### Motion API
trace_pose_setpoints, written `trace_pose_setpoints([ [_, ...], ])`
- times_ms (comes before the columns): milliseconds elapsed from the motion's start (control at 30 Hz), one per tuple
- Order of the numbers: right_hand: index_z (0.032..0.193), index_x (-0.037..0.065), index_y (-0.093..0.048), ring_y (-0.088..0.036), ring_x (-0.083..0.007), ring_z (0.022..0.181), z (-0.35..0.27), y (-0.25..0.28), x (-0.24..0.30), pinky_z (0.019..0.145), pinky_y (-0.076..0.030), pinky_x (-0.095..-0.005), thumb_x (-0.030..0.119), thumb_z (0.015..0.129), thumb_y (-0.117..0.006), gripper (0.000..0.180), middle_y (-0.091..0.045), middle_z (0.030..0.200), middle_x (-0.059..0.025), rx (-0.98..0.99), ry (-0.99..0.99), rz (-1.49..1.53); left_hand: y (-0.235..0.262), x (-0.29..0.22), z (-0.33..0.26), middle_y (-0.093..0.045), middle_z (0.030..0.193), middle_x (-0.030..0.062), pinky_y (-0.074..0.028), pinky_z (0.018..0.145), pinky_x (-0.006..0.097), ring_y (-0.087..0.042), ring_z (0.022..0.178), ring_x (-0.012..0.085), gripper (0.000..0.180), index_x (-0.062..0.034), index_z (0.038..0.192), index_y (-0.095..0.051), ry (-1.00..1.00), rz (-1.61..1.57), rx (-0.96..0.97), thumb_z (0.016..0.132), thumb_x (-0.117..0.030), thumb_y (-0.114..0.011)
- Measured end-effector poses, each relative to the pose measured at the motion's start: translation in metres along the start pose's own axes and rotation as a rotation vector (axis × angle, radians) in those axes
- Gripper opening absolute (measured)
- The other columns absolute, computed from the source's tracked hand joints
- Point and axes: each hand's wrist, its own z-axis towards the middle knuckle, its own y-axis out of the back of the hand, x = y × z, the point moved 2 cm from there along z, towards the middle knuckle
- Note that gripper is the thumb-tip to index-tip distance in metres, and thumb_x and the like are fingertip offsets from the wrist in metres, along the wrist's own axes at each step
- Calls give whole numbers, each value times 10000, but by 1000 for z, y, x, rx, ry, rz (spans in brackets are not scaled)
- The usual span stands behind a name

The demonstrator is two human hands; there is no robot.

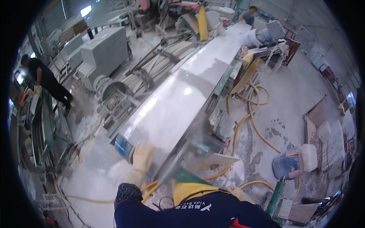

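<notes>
My left hand (142,157), in a pale cream glove, rests on the near end of a long, wet, white conveyor-like surface (167,114). Its fingers lie stretched over the edge, beside a dark blue curved end piece (124,147). Nothing shows in its grasp. My right hand (238,193), also in a pale glove, is low beside my yellow apron (194,190). My body hides part of it, so its fingers cannot be made out. A green metal part (190,176) of the machine's frame stands between me and the surface.
Yellow hoses (237,131) loop over the wet floor at the right. A blue container (286,166) stands there near stacked slabs (330,146). Left of the surface are a motor (114,99) and stone blocks (104,49). One person (47,78) works at left, another (249,16) at the far end.
</notes>
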Motion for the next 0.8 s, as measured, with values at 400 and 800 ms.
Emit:
trace_pose_setpoints([
  [400,1028,-8,-712,-672,-196,826,-35,-5,46,781,-510,-349,326,994,-542,376,-727,863,-151,-184,-40,75,1,152,58,-629,1243,189,-383,1089,528,-543,1204,405,529,-6,1373,-537,415,322,-33,910,-251,-615],
  [800,1126,69,-719,-703,-353,988,-27,-12,30,865,-517,-395,364,970,-508,395,-730,1008,-214,-221,-117,-49,-2,157,98,-598,1382,198,-328,1176,510,-500,1329,388,526,-17,1442,-491,233,361,145,975,-248,-566],
])
